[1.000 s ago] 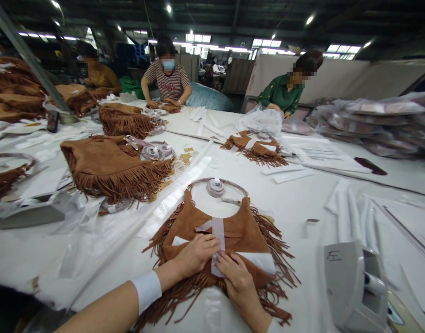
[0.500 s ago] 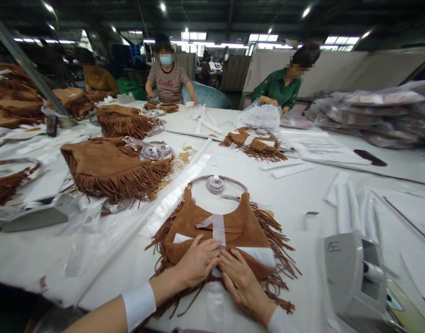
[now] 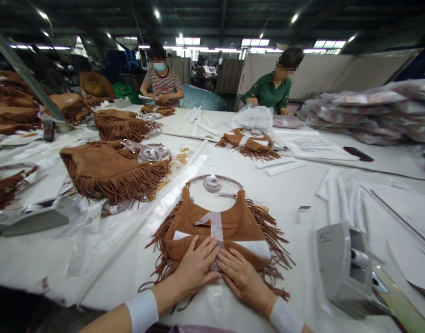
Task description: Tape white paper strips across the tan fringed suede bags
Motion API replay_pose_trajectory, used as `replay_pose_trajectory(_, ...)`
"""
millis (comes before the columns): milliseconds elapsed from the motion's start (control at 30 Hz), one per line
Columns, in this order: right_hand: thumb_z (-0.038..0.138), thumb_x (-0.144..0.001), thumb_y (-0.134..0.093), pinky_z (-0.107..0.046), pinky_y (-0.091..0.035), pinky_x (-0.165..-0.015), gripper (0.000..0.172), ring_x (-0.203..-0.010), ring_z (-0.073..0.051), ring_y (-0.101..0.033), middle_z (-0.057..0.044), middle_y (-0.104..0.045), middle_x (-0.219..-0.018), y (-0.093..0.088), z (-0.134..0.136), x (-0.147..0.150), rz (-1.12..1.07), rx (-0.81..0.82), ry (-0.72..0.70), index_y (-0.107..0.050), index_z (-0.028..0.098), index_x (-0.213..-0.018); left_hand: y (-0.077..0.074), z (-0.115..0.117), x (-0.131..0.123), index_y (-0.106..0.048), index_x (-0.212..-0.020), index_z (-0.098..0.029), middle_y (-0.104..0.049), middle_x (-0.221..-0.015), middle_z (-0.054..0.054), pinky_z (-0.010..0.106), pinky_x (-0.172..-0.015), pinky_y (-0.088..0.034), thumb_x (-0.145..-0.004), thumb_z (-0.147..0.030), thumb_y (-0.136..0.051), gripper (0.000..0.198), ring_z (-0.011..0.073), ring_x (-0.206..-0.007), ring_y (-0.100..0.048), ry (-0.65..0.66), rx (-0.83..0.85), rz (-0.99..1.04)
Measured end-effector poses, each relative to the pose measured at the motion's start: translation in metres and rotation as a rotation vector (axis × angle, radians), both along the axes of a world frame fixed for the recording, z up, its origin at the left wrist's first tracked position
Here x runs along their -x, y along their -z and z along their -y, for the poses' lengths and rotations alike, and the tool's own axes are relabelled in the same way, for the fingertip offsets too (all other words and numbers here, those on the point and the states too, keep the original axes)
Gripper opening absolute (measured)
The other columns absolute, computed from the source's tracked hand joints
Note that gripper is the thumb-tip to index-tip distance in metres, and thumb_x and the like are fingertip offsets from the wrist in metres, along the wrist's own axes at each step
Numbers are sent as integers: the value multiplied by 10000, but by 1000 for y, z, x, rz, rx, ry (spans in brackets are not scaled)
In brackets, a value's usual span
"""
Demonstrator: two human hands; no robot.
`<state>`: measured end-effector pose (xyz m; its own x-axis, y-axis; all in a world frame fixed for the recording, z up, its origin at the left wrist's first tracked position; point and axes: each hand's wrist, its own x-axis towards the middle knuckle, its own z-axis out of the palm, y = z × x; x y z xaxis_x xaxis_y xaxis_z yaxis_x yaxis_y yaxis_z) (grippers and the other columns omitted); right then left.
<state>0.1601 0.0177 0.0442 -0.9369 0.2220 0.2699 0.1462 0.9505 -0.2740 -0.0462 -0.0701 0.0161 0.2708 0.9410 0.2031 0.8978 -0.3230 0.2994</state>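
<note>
A brown suede handbag (image 3: 229, 221) with fringed sides lies flat before me, its wrapped handle (image 3: 229, 179) pointing away. A coiled wrapped strap (image 3: 211, 183) rests inside the handle's loop. Down the bag's middle runs a strip of clear tape (image 3: 216, 227), and white paper (image 3: 256, 249) shows across its lower part. My left hand (image 3: 196, 262) presses flat on the bag's lower middle, fingers stretched out. Beside it, my right hand (image 3: 240, 276) also lies flat, its fingertips meeting the left hand near the tape. Both hands hold nothing.
More fringed bags (image 3: 111, 169) lie at the left. A grey tape dispenser (image 3: 340, 263) stands at the right beside a phone (image 3: 400, 296). Across the table, another fringed bag (image 3: 247, 141) lies before a person in green (image 3: 273, 92). Wrapped bags (image 3: 365, 108) are stacked at far right.
My hands have spread out flatter on the bag's lower middle, the left thumb now extended. Across the table, the person in stripes has brought both hands together around something white.
</note>
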Motion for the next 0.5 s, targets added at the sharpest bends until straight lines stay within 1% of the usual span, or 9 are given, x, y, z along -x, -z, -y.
replay_pose_trajectory(67,98,-884,-462,-427,-387,-1088,507,-1297,-208,-451,-99,-553,-1344,2,-1,-1,24,9,-10,-450,201,-1380,1,0,1,-358,-1421,-200,-389,-1474,121,561,-1141,-154,-924,-464,-479,576,246,-1399,-276,-4,-2,5)
replay_pose_trajectory(200,49,-854,-432,-457,-367,-1096,564,-1333,-210,-401,-89,-496,-1400,5,-7,-6,119,45,-67,-435,225,-1390,3,2,5,-399,-1391,-234,-423,-1453,111,554,-1138,-145,-960,-358,-440,450,224,-1389,-303,48,3,23)
replay_pose_trajectory(267,43,-855,-419,-459,-363,-1096,573,-1338,-204,-393,-79,-481,-1414,4,-9,-10,162,50,-94,-426,237,-1394,1,3,5,-424,-1370,-250,-435,-1445,106,566,-1134,-133,-963,-327,-435,415,224,-1380,-319,63,4,34)
replay_pose_trajectory(333,52,-864,-410,-452,-368,-1091,565,-1328,-199,-409,-74,-488,-1409,-2,-6,-15,174,40,-100,-415,234,-1400,-2,5,5,-445,-1351,-261,-441,-1441,99,582,-1129,-120,-958,-299,-445,394,231,-1377,-324,61,3,44)
replay_pose_trajectory(433,129,-892,-448,-454,-376,-1070,479,-1265,-218,-478,-82,-556,-1346,-13,13,-20,125,21,-53,-462,223,-1362,-6,8,2,-471,-1327,-273,-448,-1437,89,597,-1124,-111,-948,-259,-455,379,236,-1376,-324,50,6,55)
replay_pose_trajectory(500,228,-897,-516,-428,-428,-992,383,-1132,-229,-563,-80,-642,-1215,-15,34,-21,90,40,-6,-535,231,-1279,-7,8,1,-479,-1323,-278,-451,-1434,91,598,-1123,-107,-943,-244,-459,382,236,-1373,-329,50,6,60)
